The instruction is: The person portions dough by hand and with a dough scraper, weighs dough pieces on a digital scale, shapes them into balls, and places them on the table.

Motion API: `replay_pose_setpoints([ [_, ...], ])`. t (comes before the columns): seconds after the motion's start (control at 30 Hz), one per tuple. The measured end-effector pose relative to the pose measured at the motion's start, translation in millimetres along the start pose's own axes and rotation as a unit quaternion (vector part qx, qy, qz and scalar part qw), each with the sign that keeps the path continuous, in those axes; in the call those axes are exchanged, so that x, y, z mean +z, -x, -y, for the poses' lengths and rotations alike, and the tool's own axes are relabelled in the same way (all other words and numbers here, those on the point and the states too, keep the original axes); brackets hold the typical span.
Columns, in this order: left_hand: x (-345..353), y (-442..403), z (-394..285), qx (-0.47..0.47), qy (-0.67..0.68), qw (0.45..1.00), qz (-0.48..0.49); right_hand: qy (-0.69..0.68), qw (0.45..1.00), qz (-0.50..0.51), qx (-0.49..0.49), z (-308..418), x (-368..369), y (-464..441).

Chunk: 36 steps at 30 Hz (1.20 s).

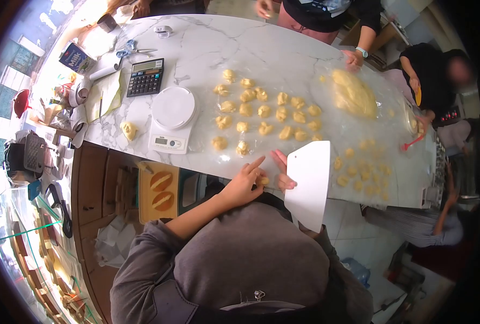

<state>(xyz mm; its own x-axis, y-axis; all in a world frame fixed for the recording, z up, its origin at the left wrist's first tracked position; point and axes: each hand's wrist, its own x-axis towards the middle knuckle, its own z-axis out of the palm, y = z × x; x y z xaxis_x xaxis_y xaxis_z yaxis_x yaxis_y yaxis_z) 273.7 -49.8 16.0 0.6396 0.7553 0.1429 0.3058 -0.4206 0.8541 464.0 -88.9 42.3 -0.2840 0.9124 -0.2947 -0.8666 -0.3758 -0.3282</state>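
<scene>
My left hand (245,183) is at the front edge of the marble table, index finger stretched out and the other fingers curled round a small dough piece (265,181). Just right of it, my right hand (284,171) grips a flat white plastic sheet (309,183), which hides part of that hand and forearm. Beyond my hands, rows of small yellow dough lumps (264,111) lie on clear plastic film. To their left stands a white kitchen scale (173,110) with an empty round plate.
A large dough slab (353,93) and blurred dough balls (364,173) lie rightward. A calculator (145,77), scissors (134,49), milk carton (77,58) and dough lump (128,130) are leftward. Below the edge sits an orange tray (152,208). Several people stand around the table.
</scene>
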Motion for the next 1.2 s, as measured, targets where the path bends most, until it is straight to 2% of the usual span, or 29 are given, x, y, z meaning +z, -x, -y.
replay_pose_setpoints([
  [0.1, 4.7, -9.5, -6.0, 0.040, -0.013, 0.991, -0.131, -0.036, 0.999, 0.005, -0.005, 11.4, 19.0, 2.3],
  [0.2, 8.8, -28.0, -2.6, 0.074, -0.086, 0.977, -0.182, 0.001, 0.999, 0.036, 0.010, 20.1, 16.9, 0.5],
  [0.3, 11.5, -44.8, 3.7, 0.104, -0.153, 0.959, -0.215, -0.004, 1.000, 0.025, 0.006, 21.7, 22.3, 2.3],
  [0.4, 17.2, -43.6, 8.8, 0.097, -0.217, 0.954, -0.183, -0.008, 1.000, 0.025, 0.001, 20.5, 18.2, 1.7],
  [0.6, 25.8, -39.4, 12.8, 0.066, -0.248, 0.949, -0.182, -0.054, 0.996, 0.068, 0.001, 23.4, 14.6, 0.1],
  [0.7, 19.5, -44.5, 12.8, 0.080, -0.294, 0.930, -0.203, -0.046, 0.997, 0.066, 0.008, 22.7, 15.9, 4.1],
  [0.9, 7.0, -30.6, 9.5, 0.032, -0.263, 0.940, -0.213, -0.054, 0.997, 0.036, 0.043, 13.2, 9.5, 10.6],
  [1.03, -8.2, -18.8, 18.0, 0.022, -0.291, 0.909, -0.297, -0.052, 0.996, 0.049, 0.051, 15.8, 3.4, 10.6],
  [1.13, -38.6, -24.6, 7.6, 0.001, -0.369, 0.874, -0.317, -0.058, 0.996, 0.049, 0.048, 17.1, 1.6, 12.4],
  [1.2, -54.8, -22.5, 22.0, 0.020, -0.384, 0.877, -0.289, -0.070, 0.996, 0.038, 0.041, 15.6, 2.1, 12.9],
])
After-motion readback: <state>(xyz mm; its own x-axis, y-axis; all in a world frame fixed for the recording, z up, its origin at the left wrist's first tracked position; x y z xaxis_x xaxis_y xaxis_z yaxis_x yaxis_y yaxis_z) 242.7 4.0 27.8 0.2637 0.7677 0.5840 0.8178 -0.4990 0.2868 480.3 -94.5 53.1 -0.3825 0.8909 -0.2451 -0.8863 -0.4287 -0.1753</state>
